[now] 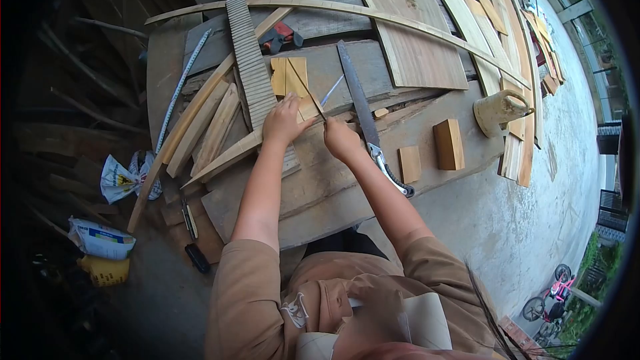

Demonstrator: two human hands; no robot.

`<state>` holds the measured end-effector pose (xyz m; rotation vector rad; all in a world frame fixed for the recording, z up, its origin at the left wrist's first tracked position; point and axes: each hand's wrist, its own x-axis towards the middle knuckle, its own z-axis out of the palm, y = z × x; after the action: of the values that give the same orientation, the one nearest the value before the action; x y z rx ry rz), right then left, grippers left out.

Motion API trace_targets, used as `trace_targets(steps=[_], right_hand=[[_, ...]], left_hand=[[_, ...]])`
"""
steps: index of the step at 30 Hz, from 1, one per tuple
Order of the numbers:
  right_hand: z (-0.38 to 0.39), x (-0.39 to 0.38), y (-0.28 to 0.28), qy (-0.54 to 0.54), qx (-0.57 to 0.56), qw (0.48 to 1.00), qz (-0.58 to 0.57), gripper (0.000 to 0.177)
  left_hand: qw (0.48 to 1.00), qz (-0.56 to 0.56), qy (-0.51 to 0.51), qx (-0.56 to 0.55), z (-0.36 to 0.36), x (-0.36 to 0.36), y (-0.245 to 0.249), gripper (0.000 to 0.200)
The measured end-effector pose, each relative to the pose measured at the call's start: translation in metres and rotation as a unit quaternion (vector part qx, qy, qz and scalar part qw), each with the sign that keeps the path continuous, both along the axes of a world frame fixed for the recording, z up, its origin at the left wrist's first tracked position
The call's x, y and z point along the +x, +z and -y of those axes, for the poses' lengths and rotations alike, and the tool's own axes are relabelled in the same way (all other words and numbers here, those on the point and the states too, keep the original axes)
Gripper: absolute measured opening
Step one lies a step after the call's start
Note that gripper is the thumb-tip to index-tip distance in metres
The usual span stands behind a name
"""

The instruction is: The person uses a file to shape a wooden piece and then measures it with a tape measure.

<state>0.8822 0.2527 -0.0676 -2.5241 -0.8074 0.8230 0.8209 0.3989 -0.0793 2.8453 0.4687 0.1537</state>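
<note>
My left hand (283,122) bears down on a small pale wooden piece (308,108), holding it between thumb and fingers on the workbench. Just beyond those fingers lies a yellowish wooden board (281,79) with an uneven edge. My right hand (341,139) is closed round the near end of a thin, dark, file-like tool (305,85). The tool slants away to the upper left across the yellowish board; its handle is hidden in my fist. A hand saw (359,93) lies right of my right hand, and a blue-white pen-like stick (332,90) sits close to the tool.
A ribbed wooden strip (250,60), a tape measure (181,87) and red-black pliers-like tool (281,39) lie around the bench. Wooden blocks (449,145) and a beige mug-like container (497,113) stand at right. A long thin strip (400,23) crosses the far side.
</note>
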Motion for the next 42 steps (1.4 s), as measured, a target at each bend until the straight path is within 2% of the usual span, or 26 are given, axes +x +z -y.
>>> trace_targets(steps=[4,8,11,16,19,24,27,32,35,42], right_hand=[[0.025,-0.014,0.009,0.009,-0.027,1.000,0.003,0.022],[0.094,-0.045,0.038,0.005,-0.063,0.998,-0.016,0.017],[0.089,-0.044,0.037,0.014,-0.041,0.999,-0.002,0.017],[-0.006,0.006,0.009,0.014,-0.035,0.999,-0.001,0.023],[-0.001,0.002,0.014,0.001,-0.018,1.000,0.009,0.023],[0.082,-0.040,0.036,-0.006,-0.063,0.997,-0.044,0.019],[0.084,-0.038,0.038,-0.003,-0.048,0.998,-0.032,0.019],[0.002,0.003,0.012,0.015,-0.022,1.000,0.012,0.023],[0.000,0.006,0.012,0.004,-0.009,1.000,0.006,0.023],[0.087,-0.034,0.049,0.010,-0.088,0.996,-0.031,0.019]], left_hand=[[1.000,-0.010,0.000,-0.007,0.000,0.001,0.001,0.064],[1.000,0.012,-0.010,-0.020,-0.001,0.003,0.004,0.059],[1.000,0.018,-0.017,-0.015,0.000,-0.002,0.002,0.058],[0.999,0.040,-0.031,-0.006,-0.001,0.000,-0.001,0.059],[0.999,0.041,0.006,0.003,0.002,0.001,-0.002,0.060],[0.999,0.035,0.003,-0.005,0.002,0.002,0.001,0.060],[0.999,0.032,0.000,0.002,0.000,0.000,-0.003,0.062],[0.999,0.029,-0.002,0.019,0.002,0.002,-0.004,0.063],[0.999,0.032,0.021,0.018,0.001,0.001,-0.004,0.063],[0.998,0.049,0.026,0.003,0.002,0.005,-0.001,0.062]])
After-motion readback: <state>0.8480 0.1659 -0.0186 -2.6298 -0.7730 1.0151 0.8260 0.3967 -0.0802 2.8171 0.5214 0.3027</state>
